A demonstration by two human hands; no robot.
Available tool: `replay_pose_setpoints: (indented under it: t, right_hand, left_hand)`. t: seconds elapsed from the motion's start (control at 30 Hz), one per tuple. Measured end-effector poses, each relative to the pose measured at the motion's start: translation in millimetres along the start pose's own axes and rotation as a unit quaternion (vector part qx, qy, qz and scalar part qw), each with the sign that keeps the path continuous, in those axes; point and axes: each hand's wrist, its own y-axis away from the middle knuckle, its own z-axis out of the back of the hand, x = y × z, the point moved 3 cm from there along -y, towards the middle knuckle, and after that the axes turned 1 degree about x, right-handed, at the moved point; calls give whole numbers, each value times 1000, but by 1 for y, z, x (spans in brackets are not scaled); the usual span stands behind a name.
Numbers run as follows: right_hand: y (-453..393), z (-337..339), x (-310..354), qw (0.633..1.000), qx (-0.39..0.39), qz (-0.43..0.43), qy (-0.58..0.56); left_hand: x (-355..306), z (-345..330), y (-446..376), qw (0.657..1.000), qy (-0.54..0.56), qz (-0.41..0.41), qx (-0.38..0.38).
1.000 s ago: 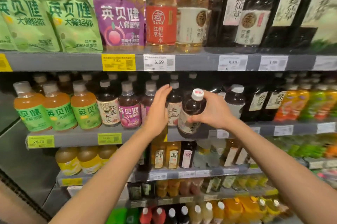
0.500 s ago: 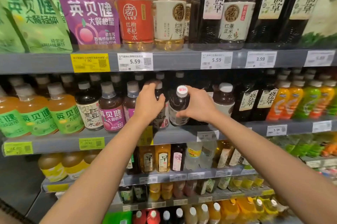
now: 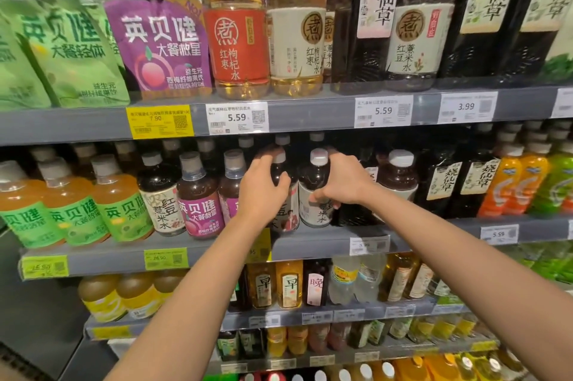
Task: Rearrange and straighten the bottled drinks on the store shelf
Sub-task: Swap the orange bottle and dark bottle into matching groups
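Reaching into the second shelf [image 3: 217, 252], both bare hands work among dark tea bottles. At 9 o'clock stand orange drinks with green labels [image 3: 124, 203], then a red-bean barley water bottle [image 3: 161, 197] and a purple-labelled bottle [image 3: 201, 197]. The left hand [image 3: 262, 191] curls around a dark bottle [image 3: 280, 191]. Just beside it at 3 o'clock, the right hand [image 3: 339, 185] wraps a white-capped dark bottle [image 3: 314, 191], upright on the shelf front. Another white-capped bottle [image 3: 400, 179] stands further right.

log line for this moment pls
left hand on dark bottle | right hand grips white-cap bottle | both upright on middle shelf
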Motion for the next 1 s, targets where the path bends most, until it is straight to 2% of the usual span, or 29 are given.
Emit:
replay_pose_setpoints:
  t: [0.27, 0.53, 0.67, 0.93, 1.0]
  right_hand:
    - [-1, 7, 4, 1000, 25, -17, -7]
    - [5, 7, 10, 997, -25, 28, 63]
    - [9, 5, 10, 996, -46, 32, 73]
    - [25, -2, 6, 996, -71, 35, 51]
    - [33, 6, 1, 995, -81, 51, 38]
  left_hand:
    - [1, -3, 0, 999, -31, -5, -18]
    - [-2, -5, 2, 999, -38, 4, -23]
    - [-1, -8, 4, 999, -43, -22, -18]
    - [-15, -4, 1, 994, -107, -6, 15]
    - [-23, 3, 3, 992, -121, -17, -12]
